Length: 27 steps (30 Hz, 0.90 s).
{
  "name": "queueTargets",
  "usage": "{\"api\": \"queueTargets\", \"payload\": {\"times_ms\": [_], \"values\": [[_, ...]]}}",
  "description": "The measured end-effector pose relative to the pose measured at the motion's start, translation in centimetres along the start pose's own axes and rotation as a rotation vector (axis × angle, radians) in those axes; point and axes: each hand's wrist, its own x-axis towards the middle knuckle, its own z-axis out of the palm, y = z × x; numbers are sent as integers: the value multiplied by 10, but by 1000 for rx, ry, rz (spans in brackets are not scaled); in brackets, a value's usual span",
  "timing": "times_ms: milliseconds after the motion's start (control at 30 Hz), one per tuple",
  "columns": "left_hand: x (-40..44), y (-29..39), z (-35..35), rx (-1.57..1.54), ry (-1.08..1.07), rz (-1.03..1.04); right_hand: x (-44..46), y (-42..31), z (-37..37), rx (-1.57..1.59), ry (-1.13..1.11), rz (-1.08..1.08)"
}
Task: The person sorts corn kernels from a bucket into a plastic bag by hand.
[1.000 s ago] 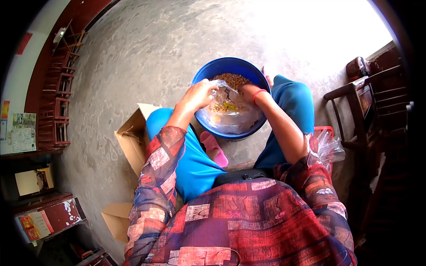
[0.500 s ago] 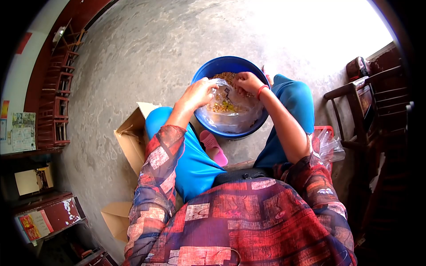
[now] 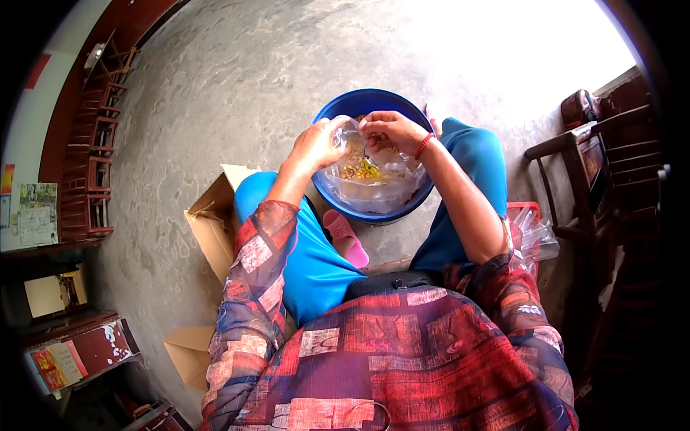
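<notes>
A clear plastic bag sits in the round blue tub between my knees. Small yellow-brown kernels and a printed patch with yellow-green show through its film. My left hand pinches the bag's upper left edge between thumb and fingers. Over the bag's mouth, my right hand has its fingers curled together, close to the left fingertips. What those fingers hold, if anything, is hidden. A little more of the loose kernels shows behind the hands inside the tub.
An open cardboard box stands beside my left leg. By my right leg is a red basket with clear plastic bags. A wooden chair is at the right, and stacked wooden chairs line the left wall.
My right hand has moved left from over the loose kernels to the bag's mouth, nearer my left hand. The left hand still grips the bag's edge, and the bag has opened a little.
</notes>
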Motion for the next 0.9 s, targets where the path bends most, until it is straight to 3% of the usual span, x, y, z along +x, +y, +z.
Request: {"api": "queueTargets", "payload": {"times_ms": [67,133,200,267,367,400,467,500,533,600,667,733,800,833,900], "values": [[0,1,1,26,-12,-23,-5,2,13,-62,-295,16],[0,-6,5,33,-1,-20,-9,1,18,-332,-368,-176],[0,-9,7,40,11,-16,-7,0,11,-408,-300,-153],[1,-9,6,28,2,-15,-3,-2,3,-503,-88,-147],[3,-10,5,14,-2,-10,12,15,-22,-844,158,-314],[3,-9,4,14,-1,-10,10,15,-22,-844,159,-315],[2,-8,3,-16,27,-17,4,18,-21,-1371,47,-49],[2,-7,3,-16,26,-17,-1,15,-16,-1429,-21,3],[2,-7,3,-19,33,-11,2,21,-16,-1449,8,-30],[2,-8,3,-24,41,-6,4,15,-12,-1191,-63,3],[2,-11,5,-10,52,8,0,10,-7,-618,-273,2],[2,-12,5,-9,55,7,-4,4,-7,-528,-267,39],[2,-11,5,-7,55,9,-2,4,-18,-1202,-2,-112],[2,-9,5,-8,46,13,-2,5,-20,-1391,144,-22],[3,-9,3,-7,35,18,-1,5,-24,-1452,116,2]]}}
